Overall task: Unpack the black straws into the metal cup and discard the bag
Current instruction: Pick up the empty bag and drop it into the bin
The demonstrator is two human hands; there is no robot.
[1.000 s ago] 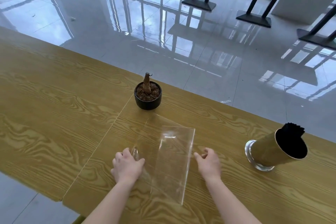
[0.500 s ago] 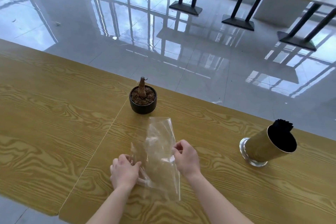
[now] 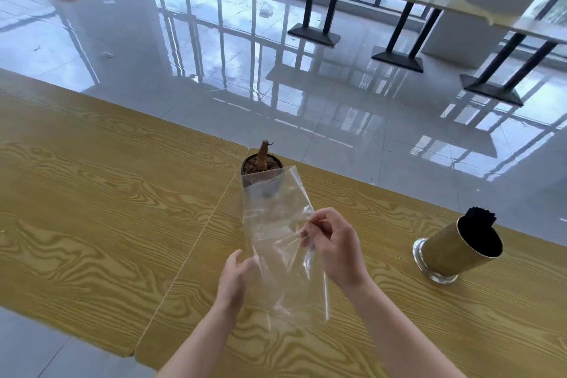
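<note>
One clear plastic bag, empty, is up off the desk between two hands: the right hand has its fingers pinched on the bag's right edge, the left hand sits against its lower left side, fingers loosely spread. Well right of the bag, one metal cup holds a bundle of black straws. Just behind the bag, one small black pot holds soil and a bare stump.

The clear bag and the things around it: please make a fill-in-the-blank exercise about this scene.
1. The clear bag is pinched by the ___ hand.
2. The black straws stand in the ___ cup.
3. Behind the bag is a small ___ pot.

Missing words: right; metal; black
</note>
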